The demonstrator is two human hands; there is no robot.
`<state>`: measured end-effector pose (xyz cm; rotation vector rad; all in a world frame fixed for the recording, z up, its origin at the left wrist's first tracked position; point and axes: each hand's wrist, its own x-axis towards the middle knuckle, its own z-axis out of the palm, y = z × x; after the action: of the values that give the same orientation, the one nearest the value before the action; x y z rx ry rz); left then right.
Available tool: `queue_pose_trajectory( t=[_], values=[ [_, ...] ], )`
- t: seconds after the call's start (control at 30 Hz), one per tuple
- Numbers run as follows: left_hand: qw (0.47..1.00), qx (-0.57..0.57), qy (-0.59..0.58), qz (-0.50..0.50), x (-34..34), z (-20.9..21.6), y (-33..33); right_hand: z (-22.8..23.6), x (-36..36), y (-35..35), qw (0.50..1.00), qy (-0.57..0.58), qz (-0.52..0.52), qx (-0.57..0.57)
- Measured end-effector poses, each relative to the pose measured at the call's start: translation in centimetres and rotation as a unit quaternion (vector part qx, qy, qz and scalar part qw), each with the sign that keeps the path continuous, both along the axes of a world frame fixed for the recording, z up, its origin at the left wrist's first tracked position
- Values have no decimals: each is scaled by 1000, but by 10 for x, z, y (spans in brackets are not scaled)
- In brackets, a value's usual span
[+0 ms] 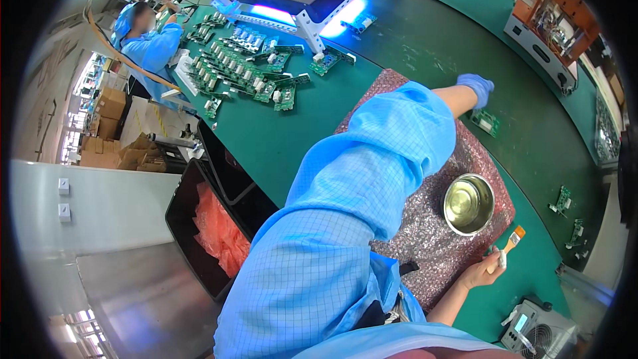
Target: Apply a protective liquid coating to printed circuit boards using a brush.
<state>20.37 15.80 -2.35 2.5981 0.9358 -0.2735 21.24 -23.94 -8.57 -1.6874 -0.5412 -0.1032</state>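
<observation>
The bowl (480,183) looks glossy metal, the mat (425,246) shiny, bumpy plastic, the sleeve (332,206) cloth.

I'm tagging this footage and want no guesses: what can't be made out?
All in the head view:
Left hand: palm turned from the camera, so any hold is unclear.
Brush: the right hand covers part of its handle.
Speckled sheet: partly hidden by the left sleeve.
Black bin: red plastic hides its bottom.
Far-right circuit boards: components too small.
</observation>
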Motion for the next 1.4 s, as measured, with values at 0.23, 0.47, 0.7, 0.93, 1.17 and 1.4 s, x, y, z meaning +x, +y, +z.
queue_pose_trajectory(
  t=[0.23, 0.47, 0.7, 0.93, 1.17, 1.4],
  values=[
    [962, -54, -69, 260, -31, 14, 0, 6, -4, 4, 1000, -15, -8, -18],
    [955, -78, -143, 247, -43, 22, 11, -1, -1, 4, 1000, -9, 3, 7],
    [595, -477, -499, 412, -145, 37, -8, 2, -1, 6, 1000, -18, 13, -11],
    [397, -599, -611, 331, -276, 16, -37, 36, -6, 12, 997, 72, -33, 25],
    [376, -503, -699, 342, -348, 10, -99, 87, -28, 30, 996, 44, 0, 81],
    [806, 20, -577, 134, -338, -23, -100, 93, -38, 49, 984, 82, 144, 67]
  ],
)
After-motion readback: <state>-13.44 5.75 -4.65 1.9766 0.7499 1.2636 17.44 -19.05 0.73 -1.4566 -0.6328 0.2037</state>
